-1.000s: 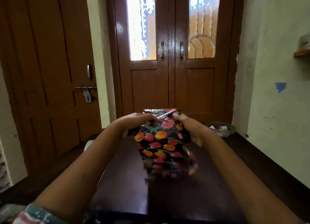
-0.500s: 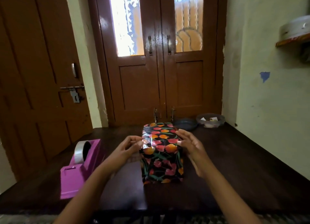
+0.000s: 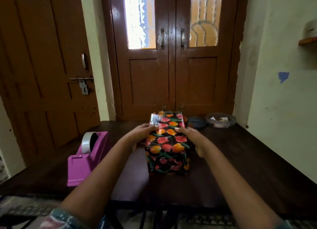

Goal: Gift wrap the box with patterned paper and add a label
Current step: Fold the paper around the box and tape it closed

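The wrapped box (image 3: 169,143) is stood on the table (image 3: 248,160), held between both hands. Its upper left edge is gripped by the left hand (image 3: 143,134), thumb on top beside what seems a shiny tape strip (image 3: 154,121). The right hand (image 3: 192,137) is set at the box's right side, thumb laid on top, fingers bent downward; whether they clasp the paper cannot be told. A tape dispenser (image 3: 85,160) stands well left of the box.
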Tool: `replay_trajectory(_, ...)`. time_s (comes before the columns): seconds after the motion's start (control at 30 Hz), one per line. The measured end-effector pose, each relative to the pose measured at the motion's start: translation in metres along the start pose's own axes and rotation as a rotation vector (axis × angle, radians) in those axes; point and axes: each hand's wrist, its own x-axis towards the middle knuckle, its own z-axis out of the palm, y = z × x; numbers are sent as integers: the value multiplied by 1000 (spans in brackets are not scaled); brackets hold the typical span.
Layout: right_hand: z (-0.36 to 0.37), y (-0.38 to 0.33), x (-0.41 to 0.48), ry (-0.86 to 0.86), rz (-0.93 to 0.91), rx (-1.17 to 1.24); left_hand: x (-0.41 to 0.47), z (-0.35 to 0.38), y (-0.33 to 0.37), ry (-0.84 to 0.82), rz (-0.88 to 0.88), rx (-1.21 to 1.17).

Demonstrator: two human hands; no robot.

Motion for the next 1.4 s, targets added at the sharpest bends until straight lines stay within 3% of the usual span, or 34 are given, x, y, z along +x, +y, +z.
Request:
replay_trajectory(0.1,-15,7,1,5,-247,101,-12,0,-2,30,200,-192)
replay_trajectory(0.27,-12,33,-11,95,-404,221,-36,12,-30,27,335,-188)
replay_trajectory(0.4,-14,36,-19,56,-543,64,-47,9,-29,-61,378,-172)
replay_trajectory(0.53,-17,30,-22,17,-533,-14,-54,2,-18,-109,355,-153)
replay_trajectory(0.63,-16,30,-24,-110,-464,23,-57,-4,-20,-121,357,-112)
replay_trajectory(0.83,-16,33,-21,-128,-430,-100,-64,-15,-13,-113,375,40)
replay_trajectory(1.1,-15,18,-21,-207,-443,-57,-59,-27,-15,-144,381,51)
replay_trajectory(1.23,-16,19,-20,-271,-464,-104,-58,-42,-8,-196,330,189)
replay_trajectory(1.3,-17,18,-19,-272,-451,-143,-61,-46,10,-110,355,275)
replay_trajectory(1.4,-15,19,-15,-252,-452,-104,-56,-41,43,46,541,350)
